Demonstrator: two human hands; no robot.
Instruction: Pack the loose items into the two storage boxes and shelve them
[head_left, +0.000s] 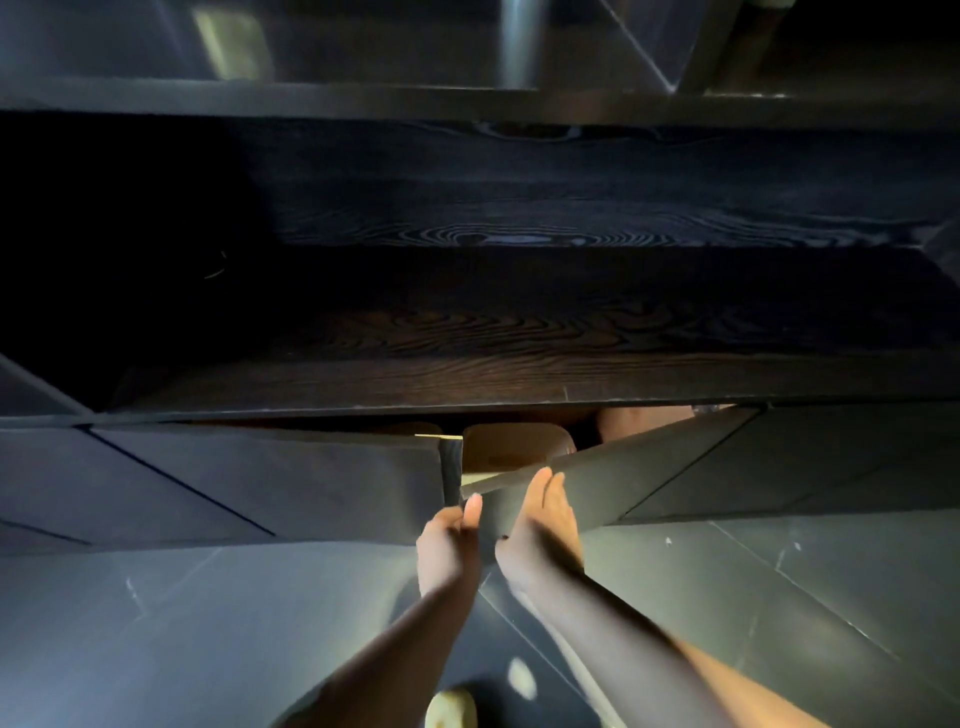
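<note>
Seen from the head camera, a dark wood-grain shelf (519, 374) runs across the middle of the view, and below its front edge sit two dark cabinet doors. The left door (270, 483) lies nearly flush, while the right door (649, 467) is swung partly outward, leaving a wedge-shaped gap between them. Through that gap a tan storage box (511, 447) shows inside the lower compartment, just under the shelf's front edge; only its upper part with rounded corners can be made out, and its contents cannot be told. A second tan shape (644, 415) is dimly visible farther right behind the open door, but what it is stays unclear. The left hand (449, 540) curls around the inner edge of the doors near the gap, thumb pressed against the panel. The right hand (543, 525) lies flat with fingers extended against the face of the right door, its fingertips reaching the door's top edge; it holds no object. Both bare forearms rise from the bottom edge of the view. Below them lies a dark tiled floor (156, 623) with pale seams.
</note>
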